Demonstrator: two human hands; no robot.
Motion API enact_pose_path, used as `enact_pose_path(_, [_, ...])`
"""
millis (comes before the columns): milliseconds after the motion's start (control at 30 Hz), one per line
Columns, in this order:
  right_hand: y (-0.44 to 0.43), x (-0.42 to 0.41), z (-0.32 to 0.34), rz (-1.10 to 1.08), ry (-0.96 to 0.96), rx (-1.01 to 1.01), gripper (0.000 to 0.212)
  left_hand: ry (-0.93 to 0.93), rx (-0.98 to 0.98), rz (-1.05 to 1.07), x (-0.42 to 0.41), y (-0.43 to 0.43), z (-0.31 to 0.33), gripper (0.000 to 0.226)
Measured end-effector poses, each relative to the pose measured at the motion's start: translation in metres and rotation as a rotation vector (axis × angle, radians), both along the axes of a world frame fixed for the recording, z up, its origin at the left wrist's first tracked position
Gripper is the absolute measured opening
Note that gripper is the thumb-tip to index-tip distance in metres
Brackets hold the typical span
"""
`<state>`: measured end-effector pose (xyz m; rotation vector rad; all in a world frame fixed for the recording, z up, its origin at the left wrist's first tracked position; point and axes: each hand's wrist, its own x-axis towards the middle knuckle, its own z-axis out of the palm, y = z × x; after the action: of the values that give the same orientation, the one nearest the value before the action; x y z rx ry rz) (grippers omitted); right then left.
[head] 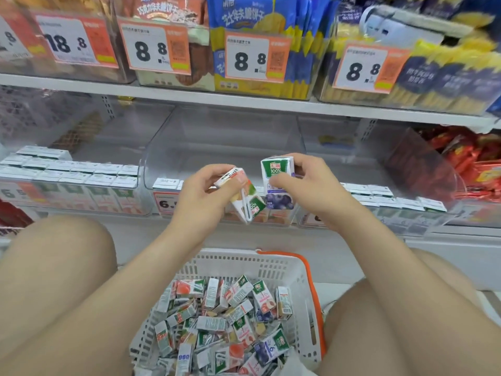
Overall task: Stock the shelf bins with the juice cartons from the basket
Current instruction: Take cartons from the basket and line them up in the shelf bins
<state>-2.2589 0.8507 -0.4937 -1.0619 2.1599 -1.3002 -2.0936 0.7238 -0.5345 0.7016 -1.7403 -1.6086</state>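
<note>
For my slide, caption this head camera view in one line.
Left hand grips a tilted carton, right hand an upright blueberry carton, before the shelf bins, basket below.

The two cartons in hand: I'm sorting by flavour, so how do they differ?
The peach carton, in the left hand, shows orange-pink fruit; the blueberry carton, in the right hand, shows blueberries. The peach carton is tilted upside down with its straw showing; the blueberry carton stands upright, front toward the camera. Both are small, white, with a green 100% logo.
</note>
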Motion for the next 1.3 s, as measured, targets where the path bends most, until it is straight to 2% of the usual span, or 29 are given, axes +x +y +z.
enact_pose_path(100, [0.004,0.001,0.003,-0.062,-0.044,-0.018,0.015,-0.012,-0.101,-0.015,-0.008,0.008,-0.001,0.023])
enact_pose_path(233, [0.021,-0.008,0.007,-0.197,0.042,-0.046,0.014,-0.082,-0.399,-0.046,-0.014,0.017,-0.013,0.028])
enact_pose_path(333, [0.046,-0.026,0.014,-0.303,0.227,-0.039,0.018,-0.171,-0.691,-0.067,-0.026,0.033,-0.019,0.040])
enact_pose_path(467, [0.088,-0.072,0.022,-0.405,0.550,0.095,0.034,-0.233,-1.060,-0.225,-0.049,0.053,-0.028,0.038])
enact_pose_path(633, [0.129,-0.143,0.010,-0.486,0.730,0.240,0.049,-0.259,-1.274,-0.283,-0.073,0.077,-0.040,0.044])
enact_pose_path(733, [0.142,-0.177,-0.002,-0.496,0.779,0.400,0.055,-0.297,-1.303,-0.310,-0.087,0.083,-0.047,0.046])
enact_pose_path(833, [0.147,-0.196,-0.019,-0.367,0.772,0.577,0.053,-0.360,-1.289,-0.321,-0.098,0.089,-0.055,0.047])
enact_pose_path(967, [0.148,-0.202,-0.031,-0.167,0.659,0.692,0.027,-0.347,-1.216,-0.312,-0.105,0.091,-0.067,0.044])
enact_pose_path(1100, [0.146,-0.199,-0.029,-0.114,0.622,0.806,0.038,-0.293,-1.131,-0.342,-0.103,0.087,-0.069,0.041])
enact_pose_path(1200, [0.135,-0.190,-0.027,-0.187,0.593,0.759,0.045,-0.232,-1.012,-0.358,-0.098,0.085,-0.062,0.042])
enact_pose_path(1300, [0.117,-0.168,-0.021,-0.248,0.687,0.511,0.046,-0.166,-0.824,-0.303,-0.091,0.086,-0.049,0.034])
